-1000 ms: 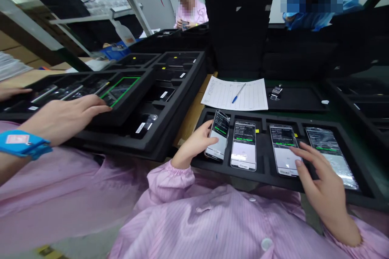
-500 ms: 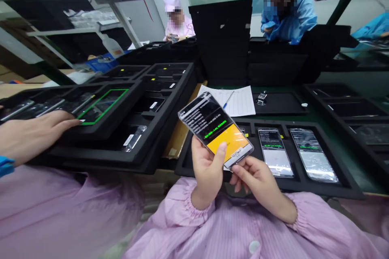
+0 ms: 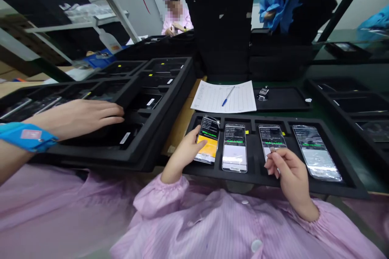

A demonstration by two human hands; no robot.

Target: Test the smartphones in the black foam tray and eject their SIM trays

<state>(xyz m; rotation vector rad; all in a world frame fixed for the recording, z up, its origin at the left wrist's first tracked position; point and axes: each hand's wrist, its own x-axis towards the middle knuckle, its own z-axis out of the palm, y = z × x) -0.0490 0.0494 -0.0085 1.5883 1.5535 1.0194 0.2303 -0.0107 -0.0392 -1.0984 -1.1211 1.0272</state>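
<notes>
My left hand (image 3: 185, 150) is closed on a phone with an orange screen (image 3: 209, 130), thumb on the glass. The phone lies tilted in the leftmost slot of a black foam tray (image 3: 261, 179) in front of me. My right hand (image 3: 288, 168) has its fingers curled and pinched over the lower end of the third phone (image 3: 270, 136); what the fingertips hold, if anything, is hidden. A second phone (image 3: 234, 145) lies between the two hands. A fourth phone (image 3: 316, 151), in clear wrap, lies to the right.
A co-worker's hand (image 3: 79, 117) with a blue wrist strap (image 3: 27, 135) rests on stacked black trays (image 3: 152, 139) at left. A paper sheet (image 3: 212, 97) with a blue pen (image 3: 227, 96) lies behind my tray. More trays (image 3: 349, 101) stand at right. People work behind.
The orange-screen phone has come down from in front of me into the leftmost slot. My right hand left it and moved right to the third phone. The co-worker's hand slid right.
</notes>
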